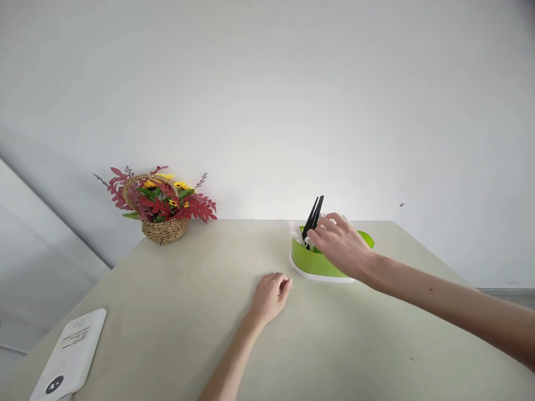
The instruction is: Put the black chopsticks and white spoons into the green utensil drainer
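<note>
A green cutlery holder [320,264] with a white base stands toward the back of the table, right of centre. Black chopsticks [312,218] lean upright in its left part, next to white pieces [296,232] that look like plastic spoons. My right hand [343,242] reaches over the holder from the right, its fingers bent down and drawn together just beside the chopsticks. What they grip, if anything, is hidden behind the hand. My left hand [270,296] rests on the table in front of the holder, fingers curled in, nothing visible in it.
A wicker basket [165,230] of artificial red leaves and yellow flowers stands at the back left, near the wall. At the left front edge lies a white flat device [75,348] with a dark round spot. The pale table [188,312] meets a white wall behind.
</note>
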Action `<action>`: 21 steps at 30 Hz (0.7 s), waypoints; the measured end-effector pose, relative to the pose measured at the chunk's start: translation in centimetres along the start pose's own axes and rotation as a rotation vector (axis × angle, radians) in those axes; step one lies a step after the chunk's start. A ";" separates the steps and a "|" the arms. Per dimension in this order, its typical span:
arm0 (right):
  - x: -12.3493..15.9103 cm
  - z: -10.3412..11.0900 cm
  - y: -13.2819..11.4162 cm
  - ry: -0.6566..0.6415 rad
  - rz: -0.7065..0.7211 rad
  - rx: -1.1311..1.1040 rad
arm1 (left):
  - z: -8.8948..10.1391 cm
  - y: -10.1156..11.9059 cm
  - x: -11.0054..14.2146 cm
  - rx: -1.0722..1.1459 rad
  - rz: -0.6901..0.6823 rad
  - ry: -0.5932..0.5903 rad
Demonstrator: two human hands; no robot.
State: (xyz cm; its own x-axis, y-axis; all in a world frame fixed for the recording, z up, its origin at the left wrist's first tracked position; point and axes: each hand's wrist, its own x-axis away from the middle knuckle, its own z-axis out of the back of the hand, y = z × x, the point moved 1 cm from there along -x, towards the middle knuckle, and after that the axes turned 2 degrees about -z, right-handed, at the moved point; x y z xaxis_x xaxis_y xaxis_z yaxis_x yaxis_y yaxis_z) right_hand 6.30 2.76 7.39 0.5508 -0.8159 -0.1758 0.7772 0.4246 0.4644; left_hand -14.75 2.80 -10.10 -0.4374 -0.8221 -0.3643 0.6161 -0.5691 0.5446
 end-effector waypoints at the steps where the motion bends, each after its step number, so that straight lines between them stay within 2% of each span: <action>1: 0.0 -0.2 -0.2 -0.003 0.009 0.010 | 0.0 0.0 0.0 0.000 -0.002 0.000; 7: -0.1 -1.7 -1.1 0.022 0.027 0.002 | -0.2 -0.2 0.0 -0.005 -0.005 0.004; 15: -0.2 -3.4 -1.6 0.216 0.020 0.046 | -0.2 -0.2 0.1 -0.003 -0.011 0.005; 21: 0.6 -3.6 -0.9 0.275 -0.038 -0.022 | -0.2 -0.2 0.0 0.002 -0.009 0.005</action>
State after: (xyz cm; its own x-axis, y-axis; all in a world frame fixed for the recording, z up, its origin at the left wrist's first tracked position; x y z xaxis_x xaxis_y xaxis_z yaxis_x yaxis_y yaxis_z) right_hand 7.06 3.34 3.74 0.5805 -0.6955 -0.4234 0.8038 0.4067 0.4341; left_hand -14.75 2.90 -10.35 -0.4401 -0.8168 -0.3729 0.6107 -0.5768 0.5426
